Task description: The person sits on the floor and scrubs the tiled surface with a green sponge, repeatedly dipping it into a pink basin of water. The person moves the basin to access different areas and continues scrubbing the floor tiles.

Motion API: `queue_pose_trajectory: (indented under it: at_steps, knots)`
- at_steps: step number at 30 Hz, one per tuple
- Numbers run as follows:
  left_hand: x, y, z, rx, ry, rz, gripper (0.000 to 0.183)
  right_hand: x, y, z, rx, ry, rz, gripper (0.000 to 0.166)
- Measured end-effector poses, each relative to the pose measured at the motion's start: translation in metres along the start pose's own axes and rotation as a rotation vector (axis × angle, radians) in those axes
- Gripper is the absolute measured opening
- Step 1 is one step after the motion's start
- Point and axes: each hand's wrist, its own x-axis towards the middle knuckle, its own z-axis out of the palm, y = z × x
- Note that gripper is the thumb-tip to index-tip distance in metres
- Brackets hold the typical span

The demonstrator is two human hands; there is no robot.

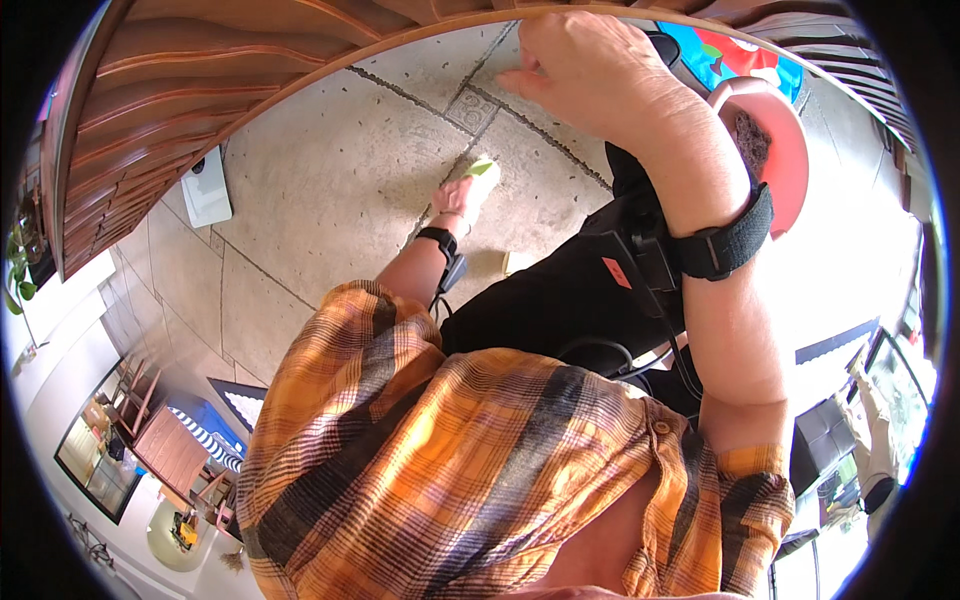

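My left hand [456, 196] is low over the tiled floor [322, 172], closed around a light green and whitish object [480, 169], perhaps a scrub brush; its underside is hidden. My right hand [581, 64] is higher up and farther right, beside the curved edge of slatted wooden furniture [247, 49]. Its fingers are curled and partly hidden, so whether it grips anything is unclear. A pink bucket [787, 150] with a dark, rough-textured cloth or sponge [751, 142] in it stands behind my right forearm. A small pale yellow block [516, 262] lies on the floor by my dark-trousered leg.
Wooden slats arch across the top and left. A flat white item [208, 191] lies at the furniture's left edge. A blue and red printed item [739, 56] is beyond the bucket. Cables [600, 345] run by my lap. At right are a dark padded seat [821, 435] and another person's legs [874, 427].
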Motion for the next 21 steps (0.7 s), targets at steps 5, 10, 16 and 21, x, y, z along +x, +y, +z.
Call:
queue_pose_trajectory:
  at_steps: [5,10,16,21]
  knots:
    - [0.076,0.019,-0.018,-0.198,0.147,-0.122,0.045,0.003,-0.007,-0.003,0.040,-0.059,-0.040,0.031]
    - [0.094,0.059,-0.045,0.048,0.241,-0.075,0.027,-0.004,-0.008,-0.010,0.024,-0.136,-0.002,0.032]
    - [0.004,-0.048,-0.022,-0.040,0.070,-0.009,0.043,-0.006,0.000,-0.008,0.025,-0.095,0.002,0.031]
    - [-0.008,-0.081,0.005,-0.050,0.026,-0.062,0.045,-0.006,-0.006,-0.004,0.062,-0.043,-0.040,0.031]
